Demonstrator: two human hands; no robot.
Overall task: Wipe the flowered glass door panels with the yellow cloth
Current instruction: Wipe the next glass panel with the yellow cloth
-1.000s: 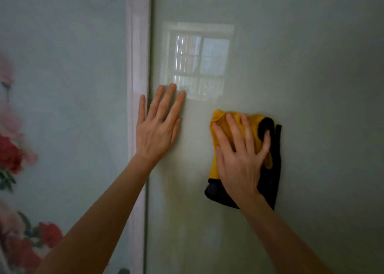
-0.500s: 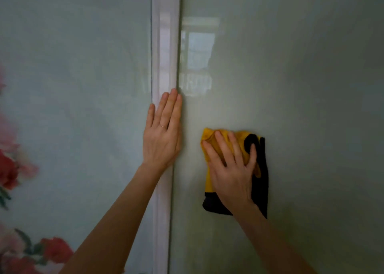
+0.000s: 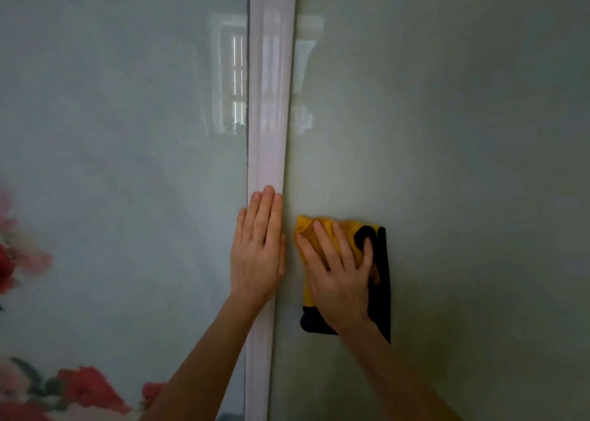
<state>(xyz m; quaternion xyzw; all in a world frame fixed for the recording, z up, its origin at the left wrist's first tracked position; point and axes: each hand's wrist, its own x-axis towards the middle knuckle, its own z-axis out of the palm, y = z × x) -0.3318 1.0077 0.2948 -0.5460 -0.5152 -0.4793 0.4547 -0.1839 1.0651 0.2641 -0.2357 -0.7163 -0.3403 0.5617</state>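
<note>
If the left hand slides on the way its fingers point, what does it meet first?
Seemingly nothing: left hand lies flat on the white frame strip, which runs on bare to the picture's top.

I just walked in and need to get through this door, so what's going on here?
A person is wiping the door. Their right hand presses a yellow cloth flat against the right glass panel, close to the white frame between the panels. Their left hand rests flat on that frame. The left glass panel, with red flowers printed near its bottom, is not being touched by the cloth at this moment.
</note>
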